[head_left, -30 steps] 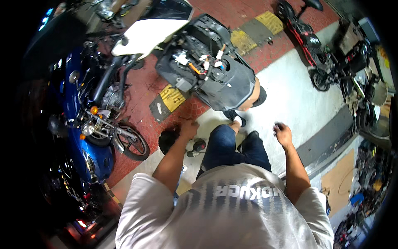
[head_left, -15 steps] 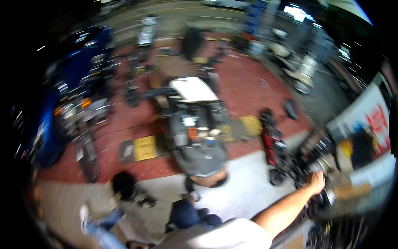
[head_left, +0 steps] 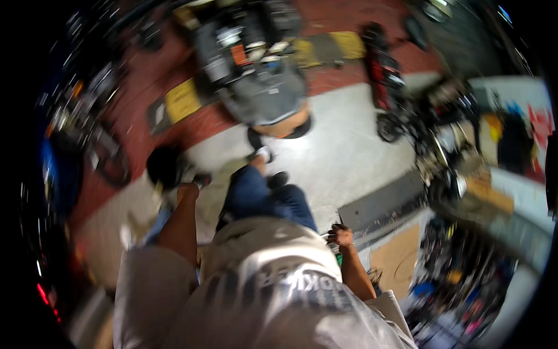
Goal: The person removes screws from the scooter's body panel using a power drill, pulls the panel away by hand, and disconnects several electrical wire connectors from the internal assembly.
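Observation:
My left hand (head_left: 188, 191) reaches forward at the left, smeared by motion. It is beside a small dark shape with a red patch (head_left: 203, 178); whether it touches or holds anything I cannot tell. My right hand (head_left: 343, 234) is low beside my right thigh, its fingers curled round something dark and thin that I cannot make out. Just below it shows a bit of green (head_left: 339, 256). Ahead of my legs stands a dark grey scooter body (head_left: 264, 99), with an orange box (head_left: 239, 55) and several small pale items on top.
A black and red two-wheeler (head_left: 385, 87) stands at the right. A grey ramp or board (head_left: 383, 200) lies near a cardboard sheet (head_left: 395, 256) and a heap of tools and parts (head_left: 459, 279). At the left are a motorcycle (head_left: 104, 139), a dark round shape (head_left: 164, 166) and someone's jeans-clad leg (head_left: 158, 225).
The view has tipped down toward my body. My right hand, stretched out to the far right before, is now low beside my thigh. My left hand has come into view.

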{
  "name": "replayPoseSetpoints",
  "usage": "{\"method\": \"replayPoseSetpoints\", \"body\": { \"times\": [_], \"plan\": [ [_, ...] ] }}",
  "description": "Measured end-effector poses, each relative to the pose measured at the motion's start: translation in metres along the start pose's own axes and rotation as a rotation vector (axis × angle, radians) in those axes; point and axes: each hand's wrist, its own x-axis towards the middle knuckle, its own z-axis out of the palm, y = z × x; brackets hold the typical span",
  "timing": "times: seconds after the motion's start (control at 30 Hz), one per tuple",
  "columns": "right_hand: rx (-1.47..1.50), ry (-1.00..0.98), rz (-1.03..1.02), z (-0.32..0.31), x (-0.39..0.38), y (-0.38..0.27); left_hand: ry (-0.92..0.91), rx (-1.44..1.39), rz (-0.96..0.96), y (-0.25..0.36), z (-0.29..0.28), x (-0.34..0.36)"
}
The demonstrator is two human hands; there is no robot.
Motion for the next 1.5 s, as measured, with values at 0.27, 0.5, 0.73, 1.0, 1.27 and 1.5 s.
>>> {"method": "replayPoseSetpoints", "body": {
  "times": [0.27,0.5,0.73,1.0,1.27,1.5],
  "plan": [
    [-0.244,-0.015,-0.004,-0.023,0.101,-0.153,-0.269,-0.807,-0.434,-0.203,0.068,-0.027],
    [-0.433,-0.04,-0.296,0.096,0.158,-0.368,-0.222,-0.751,-0.409,-0.127,0.104,-0.001],
    [-0.446,-0.101,-0.799,0.245,0.285,-0.365,0.008,-0.648,-0.51,-0.149,0.274,0.254],
    [-0.467,0.226,-1.366,0.302,0.351,-0.33,0.469,-0.845,-0.633,-0.107,0.34,0.315],
    [-0.338,0.275,-1.587,0.277,0.355,-0.324,0.559,-0.987,-0.349,-0.077,0.334,0.332],
    [-0.428,0.144,-1.598,0.258,0.343,-0.322,0.424,-0.172,0.426,-0.043,0.163,0.239]
  ]
}}
